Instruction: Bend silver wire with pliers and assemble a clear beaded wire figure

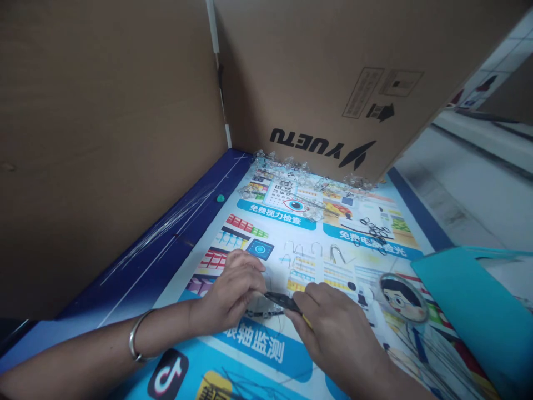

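My right hand is closed around a pair of pliers with dark jaws and a bit of yellow handle showing. The jaws point left and reach the fingertips of my left hand. Those fingers are pinched together; what they hold is too small and blurred to name, though a thin wire shows close by. Just under the plier jaws lies a small dark and clear piece. Beyond my hands, several U-bent wires lie on the printed sheet.
Cardboard panels stand at the back and left. Clear trinket-like pieces line the back panel's foot. Black rings lie at right, near a teal sheet-like object. Loose dark wires lie in front, fine pale strands at left.
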Action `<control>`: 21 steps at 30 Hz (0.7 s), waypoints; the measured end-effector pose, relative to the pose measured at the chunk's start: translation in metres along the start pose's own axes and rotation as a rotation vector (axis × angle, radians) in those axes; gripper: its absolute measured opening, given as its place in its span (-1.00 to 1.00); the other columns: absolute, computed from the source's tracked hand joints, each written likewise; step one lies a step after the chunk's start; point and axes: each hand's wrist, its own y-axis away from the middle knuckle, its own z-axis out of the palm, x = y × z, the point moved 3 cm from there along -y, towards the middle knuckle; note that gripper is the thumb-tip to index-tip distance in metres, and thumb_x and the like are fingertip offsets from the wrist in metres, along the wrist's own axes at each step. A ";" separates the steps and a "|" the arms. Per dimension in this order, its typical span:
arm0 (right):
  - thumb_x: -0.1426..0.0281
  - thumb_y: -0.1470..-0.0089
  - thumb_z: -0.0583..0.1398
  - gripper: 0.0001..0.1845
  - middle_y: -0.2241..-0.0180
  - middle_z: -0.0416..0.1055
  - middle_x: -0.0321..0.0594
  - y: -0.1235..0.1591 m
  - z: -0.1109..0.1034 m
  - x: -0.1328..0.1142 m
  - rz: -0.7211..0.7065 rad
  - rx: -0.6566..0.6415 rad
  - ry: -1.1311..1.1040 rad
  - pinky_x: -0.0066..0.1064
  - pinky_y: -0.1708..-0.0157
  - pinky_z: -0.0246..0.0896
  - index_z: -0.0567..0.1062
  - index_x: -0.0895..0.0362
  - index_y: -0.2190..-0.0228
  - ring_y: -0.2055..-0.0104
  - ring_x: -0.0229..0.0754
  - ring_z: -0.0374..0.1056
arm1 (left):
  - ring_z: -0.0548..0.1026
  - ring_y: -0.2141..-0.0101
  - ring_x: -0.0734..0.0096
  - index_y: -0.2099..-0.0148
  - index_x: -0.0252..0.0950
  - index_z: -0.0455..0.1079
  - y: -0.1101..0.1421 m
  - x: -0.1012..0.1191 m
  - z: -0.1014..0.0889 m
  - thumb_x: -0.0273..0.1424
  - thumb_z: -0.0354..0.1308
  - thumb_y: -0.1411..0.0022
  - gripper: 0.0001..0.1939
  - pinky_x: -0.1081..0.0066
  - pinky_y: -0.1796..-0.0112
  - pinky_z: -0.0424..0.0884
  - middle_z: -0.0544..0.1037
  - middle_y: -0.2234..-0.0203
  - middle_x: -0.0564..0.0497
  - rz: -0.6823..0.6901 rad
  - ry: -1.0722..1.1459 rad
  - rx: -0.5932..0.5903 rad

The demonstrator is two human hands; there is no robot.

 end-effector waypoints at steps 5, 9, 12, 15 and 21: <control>0.39 -0.01 0.16 -0.92 0.52 0.32 -0.26 0.001 0.001 -0.001 0.005 -0.005 -0.001 -0.37 0.47 -0.09 0.37 0.10 0.50 0.47 -0.16 0.20 | 0.34 0.18 0.25 0.30 -0.28 0.24 0.001 -0.001 0.000 -0.38 -0.14 -0.33 -0.81 0.17 0.09 0.17 0.42 0.47 0.00 -0.008 0.006 0.002; 0.40 -0.01 0.16 -0.91 0.53 0.32 -0.27 0.002 0.002 -0.001 0.001 -0.009 -0.004 -0.37 0.47 -0.12 0.36 0.09 0.51 0.48 -0.16 0.20 | 0.33 0.17 0.24 0.30 -0.28 0.24 0.001 -0.002 0.000 -0.40 -0.14 -0.32 -0.82 0.17 0.10 0.18 0.41 0.47 -0.01 -0.024 0.006 -0.005; 0.40 -0.02 0.16 -0.91 0.53 0.32 -0.28 0.003 0.003 -0.001 0.007 -0.022 -0.009 -0.37 0.47 -0.12 0.37 0.09 0.50 0.48 -0.16 0.21 | 0.32 0.17 0.23 0.30 -0.28 0.24 0.002 -0.003 0.001 -0.39 -0.14 -0.32 -0.82 0.17 0.10 0.19 0.41 0.46 -0.02 -0.028 0.005 -0.007; 0.40 -0.02 0.17 -0.91 0.53 0.33 -0.28 0.002 0.005 -0.001 0.011 -0.040 -0.003 -0.37 0.48 -0.12 0.37 0.09 0.50 0.48 -0.16 0.22 | 0.32 0.17 0.23 0.30 -0.27 0.24 0.002 -0.003 0.002 -0.41 -0.13 -0.32 -0.83 0.17 0.10 0.19 0.41 0.46 -0.01 -0.028 -0.003 -0.008; 0.37 -0.05 0.15 -0.93 0.48 0.35 -0.25 -0.002 0.008 0.006 0.031 -0.082 -0.018 -0.38 0.45 -0.05 0.40 0.10 0.44 0.44 -0.15 0.25 | 0.33 0.17 0.26 0.29 -0.28 0.25 0.002 -0.007 0.002 -0.51 -0.09 -0.27 -0.88 0.20 0.12 0.19 0.40 0.44 0.00 -0.083 -0.017 0.009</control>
